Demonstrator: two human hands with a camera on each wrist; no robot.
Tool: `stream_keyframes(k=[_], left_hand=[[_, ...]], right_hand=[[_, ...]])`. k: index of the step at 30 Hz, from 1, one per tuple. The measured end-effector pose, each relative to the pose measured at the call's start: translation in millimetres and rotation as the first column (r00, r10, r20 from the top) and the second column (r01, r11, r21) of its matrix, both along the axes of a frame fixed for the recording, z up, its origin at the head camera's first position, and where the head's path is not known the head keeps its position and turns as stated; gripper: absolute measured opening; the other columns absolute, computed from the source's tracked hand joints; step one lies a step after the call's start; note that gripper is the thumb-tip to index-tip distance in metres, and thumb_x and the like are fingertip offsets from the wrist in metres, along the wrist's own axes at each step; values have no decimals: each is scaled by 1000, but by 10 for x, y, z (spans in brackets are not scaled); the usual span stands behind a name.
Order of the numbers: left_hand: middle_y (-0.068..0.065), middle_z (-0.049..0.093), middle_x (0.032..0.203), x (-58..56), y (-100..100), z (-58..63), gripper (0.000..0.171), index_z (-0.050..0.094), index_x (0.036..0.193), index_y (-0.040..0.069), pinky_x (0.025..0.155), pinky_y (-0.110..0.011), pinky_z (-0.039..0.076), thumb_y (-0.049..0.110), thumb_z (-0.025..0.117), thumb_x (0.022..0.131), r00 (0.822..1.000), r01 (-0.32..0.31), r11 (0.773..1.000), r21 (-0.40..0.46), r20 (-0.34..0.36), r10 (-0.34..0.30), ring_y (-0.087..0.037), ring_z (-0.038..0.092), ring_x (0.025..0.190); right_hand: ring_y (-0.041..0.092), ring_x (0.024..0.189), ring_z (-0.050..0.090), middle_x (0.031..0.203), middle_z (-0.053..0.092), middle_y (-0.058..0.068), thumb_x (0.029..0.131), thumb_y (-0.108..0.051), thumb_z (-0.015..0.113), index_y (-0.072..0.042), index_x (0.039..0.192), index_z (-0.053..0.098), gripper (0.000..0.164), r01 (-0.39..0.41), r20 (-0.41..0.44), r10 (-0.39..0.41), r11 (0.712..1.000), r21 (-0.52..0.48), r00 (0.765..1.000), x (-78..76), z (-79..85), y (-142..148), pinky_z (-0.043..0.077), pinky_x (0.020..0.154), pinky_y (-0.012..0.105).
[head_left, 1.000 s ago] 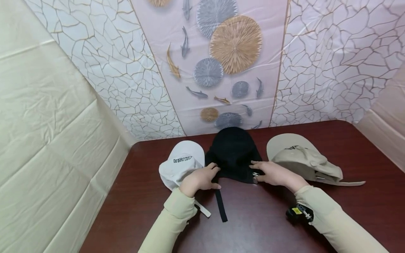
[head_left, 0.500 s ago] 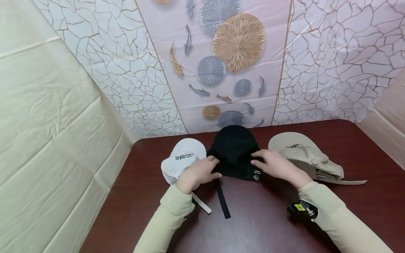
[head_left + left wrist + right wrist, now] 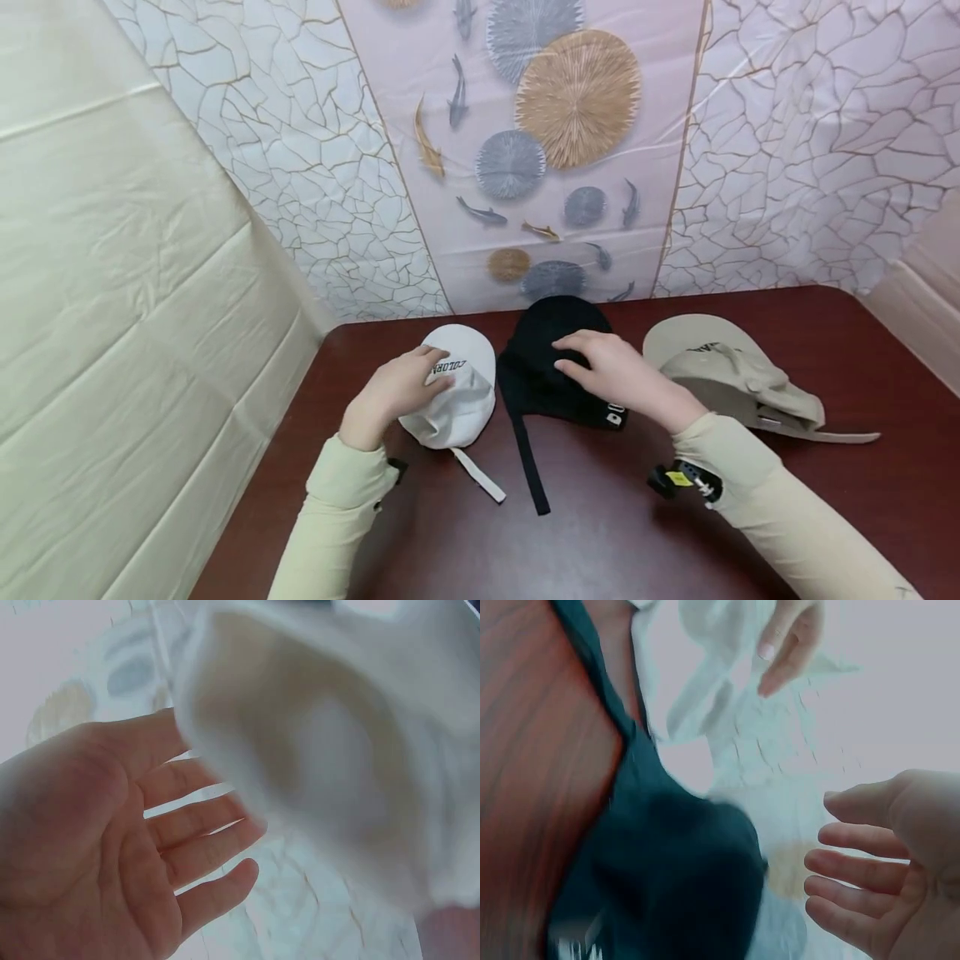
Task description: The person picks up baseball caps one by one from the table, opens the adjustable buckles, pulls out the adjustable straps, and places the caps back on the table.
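Note:
A white baseball cap (image 3: 467,406) with dark COLORADO lettering lies at the left, its strap trailing toward the front. My left hand (image 3: 396,386) is at its left side with fingers spread; the left wrist view shows them straight beside the blurred cap (image 3: 315,742), and I cannot tell whether they touch it. The black cap (image 3: 532,367) lies in the middle with a long loose strap and a metal buckle. Over its right part hovers my right hand (image 3: 621,372), its fingers (image 3: 859,871) extended and apart from the fabric in the right wrist view.
To the right lies a beige cap (image 3: 757,375), its strap pointing right. The caps line the back of the dark red-brown table (image 3: 592,542). Behind it hangs a patterned cloth backdrop (image 3: 592,242), and a cream cloth (image 3: 187,350) rises at the left.
My left hand has left the black cap's edge and moved left to the white cap. My right hand has let go of the black cap's buckle side and moved up and left over it.

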State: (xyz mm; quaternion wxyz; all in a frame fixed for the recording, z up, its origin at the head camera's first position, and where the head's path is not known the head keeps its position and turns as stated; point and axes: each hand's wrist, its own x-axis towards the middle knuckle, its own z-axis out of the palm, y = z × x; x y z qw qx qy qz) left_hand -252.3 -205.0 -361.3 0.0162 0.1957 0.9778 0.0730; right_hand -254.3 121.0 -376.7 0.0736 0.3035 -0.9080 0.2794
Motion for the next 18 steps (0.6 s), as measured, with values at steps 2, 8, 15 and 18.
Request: stream_keyframes(k=[2, 8, 15, 18], left_hand=[[-13, 55, 141, 56, -175, 9, 47, 57, 139, 7, 100, -50, 46, 32, 62, 100, 999, -27, 1000, 6, -19, 27, -31, 56, 127], [-14, 59, 137, 218, -589, 64, 39, 61, 134, 6, 98, -52, 47, 17, 65, 97, 995, -81, 996, 43, -58, 84, -33, 58, 124], [-15, 61, 132, 292, -730, 29, 41, 62, 133, 4, 98, -50, 47, 4, 66, 93, 998, -39, 998, 49, -46, 42, -33, 59, 121], [-14, 63, 127, 281, -726, -62, 40, 65, 129, 4, 97, -49, 48, 4, 70, 89, 999, -1, 998, 55, -49, 4, -32, 61, 118]], right_hand=[[33, 120, 60, 129, 64, 18, 99, -19, 66, 0, 130, 65, 36, -37, 2, 37, 999, 2, 999, -13, -13, -163, 49, 96, 49], [29, 119, 61, 129, 64, 14, 99, -20, 67, -2, 130, 65, 36, -144, 5, 144, 990, 10, 990, -20, 13, -594, 50, 97, 44], [26, 115, 63, 128, 64, 13, 97, -16, 68, -1, 129, 65, 36, -209, 2, 209, 978, 19, 978, -47, 38, -897, 51, 94, 40], [26, 115, 63, 128, 64, 13, 97, -14, 68, -1, 128, 66, 34, -245, 20, 245, 969, 32, 969, -89, -11, -1020, 51, 94, 40]])
